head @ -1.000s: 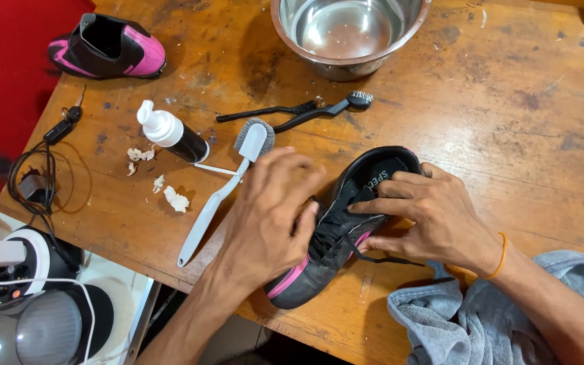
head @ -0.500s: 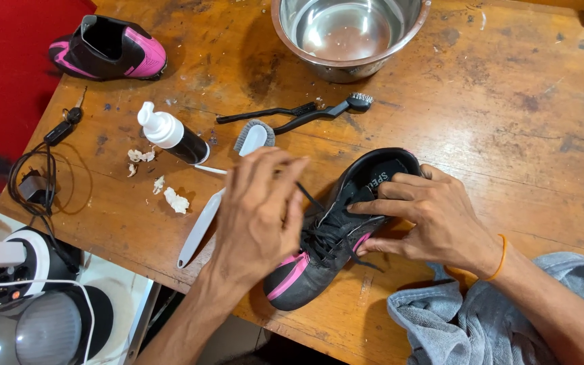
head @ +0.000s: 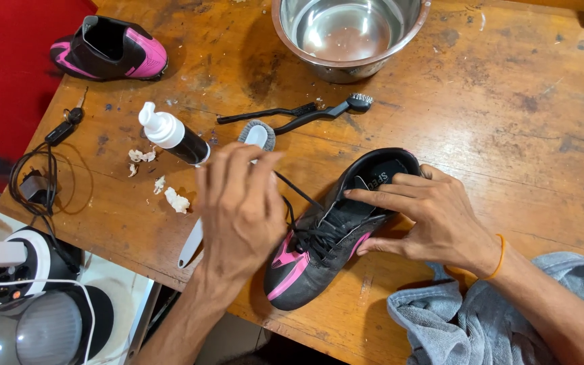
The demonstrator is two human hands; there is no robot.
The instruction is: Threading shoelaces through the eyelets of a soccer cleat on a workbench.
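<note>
Left hand (head: 238,203) pinches black shoelace (head: 295,192), pulling it taut up from black-and-pink sports shoe (head: 336,230). Right hand (head: 434,216) lies flat, fingers spread over shoe's collar and side, pressing it down. Shoe lies near front edge of worn wooden table (head: 522,115), toe toward that edge. White long-handled brush (head: 255,138) partly under left hand. Steel bowl (head: 349,34) at far edge; second matching shoe (head: 109,47) at far left corner. Grey towel (head: 454,324) at near right. Red floor beyond left edge.
</note>
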